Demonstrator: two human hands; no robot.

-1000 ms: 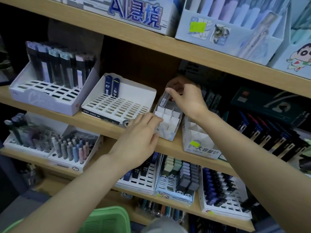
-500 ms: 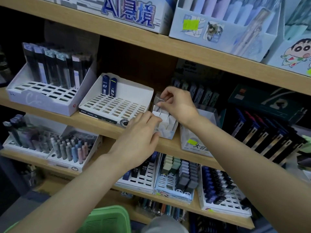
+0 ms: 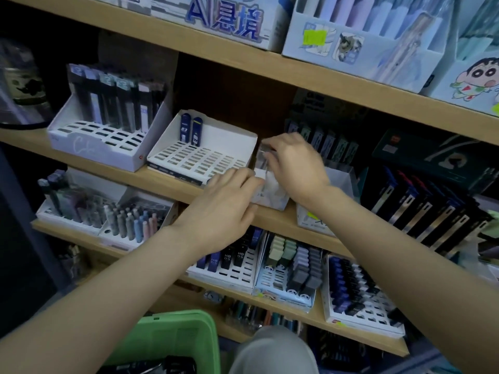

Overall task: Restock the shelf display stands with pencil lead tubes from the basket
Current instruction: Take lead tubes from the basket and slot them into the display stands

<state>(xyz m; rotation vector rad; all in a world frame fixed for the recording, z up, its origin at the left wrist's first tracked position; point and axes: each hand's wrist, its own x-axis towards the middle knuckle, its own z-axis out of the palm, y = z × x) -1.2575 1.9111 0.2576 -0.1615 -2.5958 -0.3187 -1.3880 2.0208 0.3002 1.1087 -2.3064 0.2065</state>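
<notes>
The small clear pencil lead tube (image 3: pixel 261 157) is sitting right at the back top of the little white cardboard grid stand (image 3: pixel 271 202) on the middle wooden shelf (image 3: pixel 167 186); it's kinda blurry, so I can't tell if the tip is in a cell yet; the right hand (image 3: pixel 294 168) has its fingers curled down over it and looks to be pinching it by the upper end; the left hand (image 3: pixel 224 209) has nothing in it, fingers mostly straight and laid against the front left of that grid stand, I'd guess to brace it; so my read is we're mid-insert, one tube going into a slot; next move probably needs the tube lined up upright over a free cell and pushed down, then let go without tipping the light stand, then back to the green plastic basket (image 3: pixel 178 338) at the bottom for another; just beside it on the left is a wide white slotted tray (image 3: pixel 205 163) with only two dark blue lead tubes (image 3: pixel 190 129) at the back, so plenty of restocking left imo.
</notes>
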